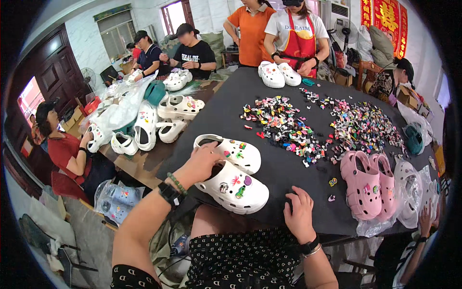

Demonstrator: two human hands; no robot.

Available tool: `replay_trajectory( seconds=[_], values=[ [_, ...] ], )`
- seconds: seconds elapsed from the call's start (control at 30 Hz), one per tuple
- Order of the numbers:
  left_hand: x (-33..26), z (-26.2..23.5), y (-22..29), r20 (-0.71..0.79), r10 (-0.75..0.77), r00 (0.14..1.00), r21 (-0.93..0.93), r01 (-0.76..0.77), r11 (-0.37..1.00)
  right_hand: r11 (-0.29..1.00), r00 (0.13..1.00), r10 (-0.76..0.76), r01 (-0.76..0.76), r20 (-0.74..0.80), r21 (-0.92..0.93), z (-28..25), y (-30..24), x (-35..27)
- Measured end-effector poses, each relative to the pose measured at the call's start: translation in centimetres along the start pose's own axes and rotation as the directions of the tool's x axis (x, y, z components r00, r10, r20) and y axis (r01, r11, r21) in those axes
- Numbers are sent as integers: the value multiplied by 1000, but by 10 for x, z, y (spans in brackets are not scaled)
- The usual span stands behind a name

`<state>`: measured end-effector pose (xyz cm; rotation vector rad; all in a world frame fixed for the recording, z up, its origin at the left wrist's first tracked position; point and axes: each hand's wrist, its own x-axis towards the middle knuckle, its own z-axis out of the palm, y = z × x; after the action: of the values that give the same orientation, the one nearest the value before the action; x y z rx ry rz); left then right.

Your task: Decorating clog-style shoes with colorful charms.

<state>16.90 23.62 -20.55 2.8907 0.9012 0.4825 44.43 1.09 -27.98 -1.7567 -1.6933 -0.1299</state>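
Walls: white tiled wall [86,41]
Door: dark wooden door [55,67]
Windows: daylit windows [174,14]
Decor: red hanging banners [385,17]
Furniture: black-covered table [288,164]

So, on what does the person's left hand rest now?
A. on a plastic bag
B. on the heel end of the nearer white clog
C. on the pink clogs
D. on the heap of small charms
B: the left hand lies on the back end of the nearer white clog, while the right hand lies flat on the black table.

Left hand [202,161] rests on the heel of a white clog [235,187], lower centre. Right hand [299,212] lies flat on the black table [284,166]. Pink clogs [368,185] sit right; charm pile [284,125] lies above.
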Motion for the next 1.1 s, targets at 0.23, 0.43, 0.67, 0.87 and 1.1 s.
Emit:
replay_trajectory(
  seconds=[0.23,0.43,0.67,0.87,1.1],
  values=[
    [-21,-41,67,-486,-124,865,-49,114,992,943,992,-118,124,-37,310,-11,-32,11],
    [-33,-26,86,18,-415,910,-424,383,821,889,961,-274,269,-42,370,-1,-73,23],
    [4,-6,38,434,-273,858,-469,474,745,929,970,-232,242,-69,281,19,-86,37],
    [8,-4,52,659,-142,738,-685,668,290,941,986,-146,162,-76,297,23,-84,42],
    [-6,1,49,652,-57,756,-753,654,69,965,997,-73,67,14,254,21,-88,53]
  ],
)
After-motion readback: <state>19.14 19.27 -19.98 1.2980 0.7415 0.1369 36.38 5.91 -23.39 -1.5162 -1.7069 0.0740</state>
